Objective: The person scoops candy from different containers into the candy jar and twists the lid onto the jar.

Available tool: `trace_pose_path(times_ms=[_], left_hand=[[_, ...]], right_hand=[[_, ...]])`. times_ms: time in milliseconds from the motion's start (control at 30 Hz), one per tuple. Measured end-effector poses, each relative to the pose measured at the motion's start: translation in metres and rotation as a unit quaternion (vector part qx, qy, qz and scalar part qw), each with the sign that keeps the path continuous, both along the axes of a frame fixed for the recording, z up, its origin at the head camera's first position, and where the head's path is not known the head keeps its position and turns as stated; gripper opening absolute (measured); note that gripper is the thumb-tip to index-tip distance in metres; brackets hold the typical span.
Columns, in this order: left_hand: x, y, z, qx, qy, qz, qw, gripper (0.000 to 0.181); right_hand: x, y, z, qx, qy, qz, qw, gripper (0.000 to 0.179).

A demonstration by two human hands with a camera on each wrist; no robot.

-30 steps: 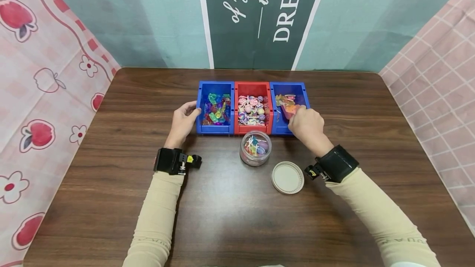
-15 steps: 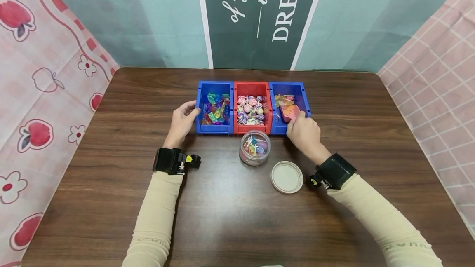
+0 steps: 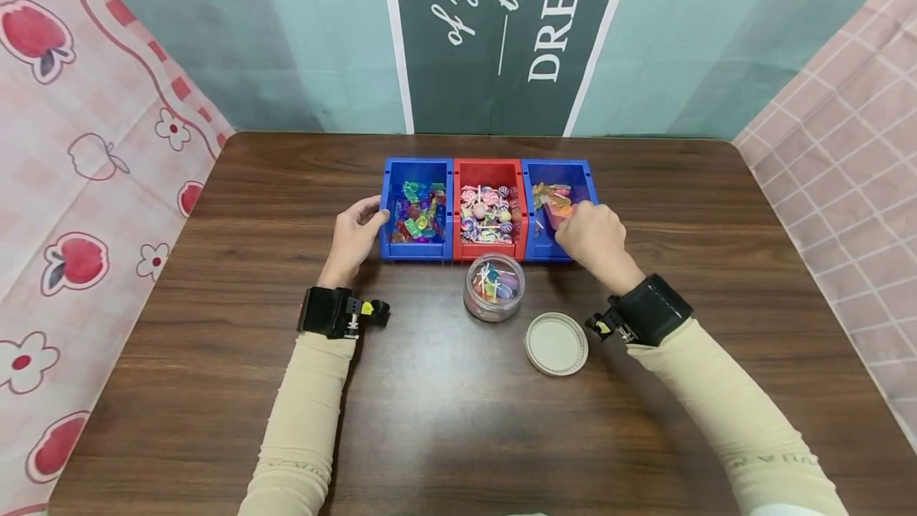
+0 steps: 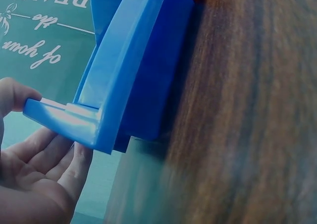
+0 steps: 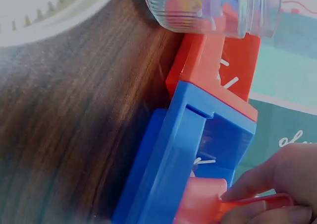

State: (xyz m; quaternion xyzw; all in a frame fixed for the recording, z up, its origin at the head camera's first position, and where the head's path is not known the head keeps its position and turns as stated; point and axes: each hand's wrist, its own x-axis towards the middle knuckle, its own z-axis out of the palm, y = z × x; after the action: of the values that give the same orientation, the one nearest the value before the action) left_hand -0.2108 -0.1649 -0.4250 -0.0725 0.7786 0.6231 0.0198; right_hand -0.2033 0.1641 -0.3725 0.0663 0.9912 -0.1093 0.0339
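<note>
Three joined bins stand in a row: a left blue bin (image 3: 417, 252), a red bin (image 3: 489, 251) and a right blue bin (image 3: 548, 250). My left hand (image 3: 355, 236) pinches the left blue bin's outer side wall, thumb on the rim and fingers outside, as the left wrist view confirms. With curled fingers my right hand (image 3: 593, 239) holds a small pink scoop (image 5: 200, 196) down inside the right blue bin. Translucent yellow and pink pieces (image 3: 550, 196) lie by the scoop, whose handle is mostly covered by the hand.
In front of the red bin stands an uncovered clear jar (image 3: 494, 309) with colourful candy-like pieces inside. Its pale round lid (image 3: 556, 345) lies on the table to the jar's front right. Coloured translucent pieces (image 3: 418, 217) fill the left bin; mini lollipops (image 3: 487, 213) fill the red one.
My right hand first draws the scoop slightly back toward me, then pushes it forward again among the pieces in the right blue bin. My left hand keeps its place.
</note>
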Motion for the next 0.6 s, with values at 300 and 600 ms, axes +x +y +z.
trace_pose_path(times_ms=[300,600], left_hand=[[0.001,-0.001,0.004,-0.027,0.015,-0.008,0.9995,0.040],[0.003,-0.001,0.004,-0.028,0.014,-0.013,0.9994,0.040]], right_hand=[[0.014,-0.002,-0.030,0.015,0.115,0.019,0.9931,0.033],[0.022,0.004,-0.040,-0.024,0.112,-0.009,0.9934,0.034]])
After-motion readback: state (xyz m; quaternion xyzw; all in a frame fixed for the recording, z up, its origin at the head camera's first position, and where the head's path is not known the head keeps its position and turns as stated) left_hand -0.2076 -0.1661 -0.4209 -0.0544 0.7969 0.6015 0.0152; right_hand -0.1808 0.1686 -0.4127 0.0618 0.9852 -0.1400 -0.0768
